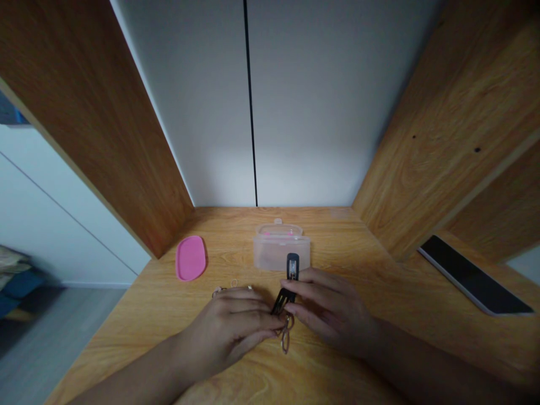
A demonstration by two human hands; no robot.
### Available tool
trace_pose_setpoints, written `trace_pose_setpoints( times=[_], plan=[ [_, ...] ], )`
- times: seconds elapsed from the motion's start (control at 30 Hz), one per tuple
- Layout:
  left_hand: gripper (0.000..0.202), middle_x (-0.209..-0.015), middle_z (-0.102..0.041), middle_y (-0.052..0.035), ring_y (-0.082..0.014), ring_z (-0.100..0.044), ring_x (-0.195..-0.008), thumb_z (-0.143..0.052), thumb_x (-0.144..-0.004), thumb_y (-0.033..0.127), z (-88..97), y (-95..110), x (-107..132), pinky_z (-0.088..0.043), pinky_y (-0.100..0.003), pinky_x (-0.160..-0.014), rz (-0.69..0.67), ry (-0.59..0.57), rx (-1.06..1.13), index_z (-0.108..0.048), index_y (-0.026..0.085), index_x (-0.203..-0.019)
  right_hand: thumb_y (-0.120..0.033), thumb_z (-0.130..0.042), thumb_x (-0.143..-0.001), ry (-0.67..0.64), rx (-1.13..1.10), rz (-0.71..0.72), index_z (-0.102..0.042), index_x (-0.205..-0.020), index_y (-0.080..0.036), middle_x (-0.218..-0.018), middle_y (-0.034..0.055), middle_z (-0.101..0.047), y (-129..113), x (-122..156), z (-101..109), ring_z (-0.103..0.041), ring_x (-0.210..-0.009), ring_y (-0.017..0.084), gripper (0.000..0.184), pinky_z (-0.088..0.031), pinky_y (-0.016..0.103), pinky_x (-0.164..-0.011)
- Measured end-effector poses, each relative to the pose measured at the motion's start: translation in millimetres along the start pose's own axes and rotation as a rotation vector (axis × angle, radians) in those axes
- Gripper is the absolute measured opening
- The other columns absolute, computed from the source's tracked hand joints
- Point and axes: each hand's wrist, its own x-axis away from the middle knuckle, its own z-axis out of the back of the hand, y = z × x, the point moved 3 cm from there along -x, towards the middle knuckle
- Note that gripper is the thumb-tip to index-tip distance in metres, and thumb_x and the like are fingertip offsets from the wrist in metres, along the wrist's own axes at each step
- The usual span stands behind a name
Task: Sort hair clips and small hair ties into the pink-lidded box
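Fingers (310,292) of the right hand (333,315) lie close together and seem to pinch a thin black flat clip (280,301) from above. Just beyond it stands a second black clip with a small window (292,266), in front of a clear rectangular plastic box (281,248); whether the two clips are joined is hidden. The left hand (228,332) comes in from the other side, its curled fingers reaching the lower clip, though the pictures do not show whether they grip it. A thin metal ring (286,341) sits under the hands, at the clip's lower end. Small metal rings (228,288) lie on the pale wooden desk (160,337) just past the left hand, and a pink oval plastic lid (190,258) rests further off. The clips should handle as light, stiff and rather slippery, so they are best held by their flat sides. The ring looks loose and likely to swing, so its rim needs a firm pinch.
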Motion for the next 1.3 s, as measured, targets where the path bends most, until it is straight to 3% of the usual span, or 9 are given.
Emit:
trace_pose_setpoints(
  times=[0.23,0.4,0.57,0.73,1.07,1.3],
  plan=[
    [0.051,-0.111,-0.076,-0.0071,-0.0194,-0.072,-0.099,-0.057,-0.093,0.006,-1.1,-2,2,-0.058,-0.036,-0.087,-0.039,0.035,0.011,-0.055,0.028,-0.139,-0.019,-0.063,-0.094,0.064,0.000,-0.032,-0.059,-0.129,-0.023,-0.098,0.0060,-0.070,-2,-1,2,-0.069,-0.082,0.014,0.035,-0.060,0.024,-0.071],
    [0.054,-0.115,-0.075,-0.0076,-0.0195,-0.072,-0.104,-0.063,-0.090,0.005,4.3,-4,4,-0.059,-0.035,-0.090,-0.063,0.132,-0.010,-0.056,0.029,-0.137,-0.016,-0.065,-0.092,0.148,-0.020,-0.085,-0.062,-0.126,-0.025,-0.091,0.0034,-0.070,-2,-4,5,-0.067,-0.073,0.012,0.035,-0.059,0.023,-0.065],
    [0.039,-0.108,-0.078,-0.0064,-0.0192,-0.073,-0.098,-0.064,-0.088,0.003,10.4,-2,1,-0.060,-0.032,-0.083,-0.028,0.241,-0.016,-0.068,0.026,-0.119,-0.014,-0.061,-0.095,0.087,-0.038,-0.027,-0.066,-0.118,-0.025,-0.088,0.0024,-0.070,0,-4,4,-0.067,-0.074,0.011,0.026,-0.055,0.021,-0.062],
    [0.039,-0.106,-0.078,-0.0066,-0.0180,-0.074,-0.095,-0.065,-0.088,0.004,11.5,-1,-1,-0.062,-0.029,-0.080,-0.031,0.321,0.018,-0.069,0.026,-0.120,-0.011,-0.058,-0.096,0.027,-0.116,0.035,-0.066,-0.119,-0.025,-0.090,0.0025,-0.075,2,-2,2,-0.070,-0.078,0.012,0.027,-0.056,0.022,-0.069],
    [0.040,-0.100,-0.079,-0.0064,-0.0192,-0.074,-0.095,-0.064,-0.089,0.005,9.1,-6,2,-0.061,-0.030,-0.081,-0.023,0.275,0.023,-0.070,0.028,-0.121,-0.009,-0.058,-0.096,-0.062,-0.188,0.026,-0.063,-0.123,-0.026,-0.094,0.0018,-0.078,5,3,-6,-0.073,-0.079,0.011,0.032,-0.057,0.022,-0.072],
    [0.030,-0.102,-0.078,-0.0097,-0.0176,-0.073,-0.093,-0.067,-0.085,0.002,8.3,-4,-1,-0.060,-0.028,-0.080,-0.052,0.307,0.003,-0.073,0.019,-0.109,-0.007,-0.054,-0.095,-0.086,-0.157,0.024,-0.066,-0.114,-0.022,-0.094,0.0037,-0.077,5,2,-7,-0.072,-0.079,0.012,0.027,-0.054,0.022,-0.069]
  ],
)
